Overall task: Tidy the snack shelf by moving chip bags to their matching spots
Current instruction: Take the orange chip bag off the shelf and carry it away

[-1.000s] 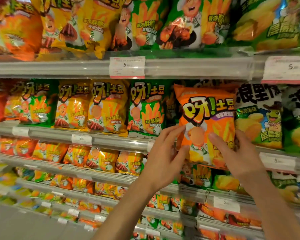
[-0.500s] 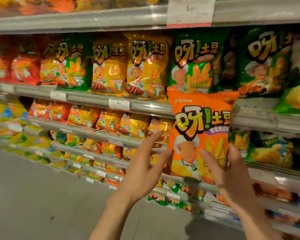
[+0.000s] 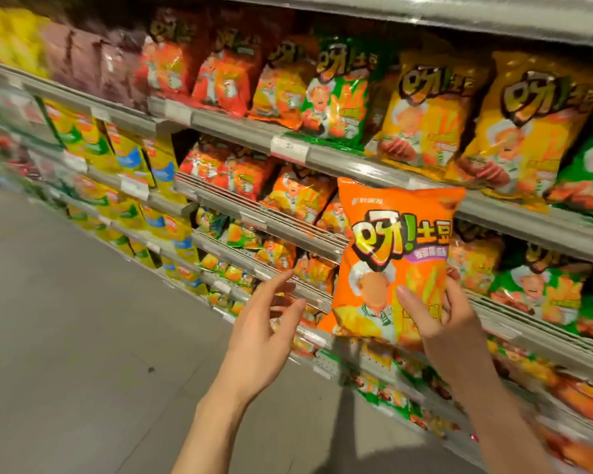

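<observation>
Left hand [image 3: 264, 323] now off the orange chip bag [image 3: 391, 265], fingers spread apart, empty, just left of it. Bag upright, lowered from half a second ago, clamped at its lower right in the right hand [image 3: 445, 323], before the shelf rail [image 3: 288, 230]. Shelves now seen at a steeper slant, yellow bags [image 3: 425, 121] above.
</observation>
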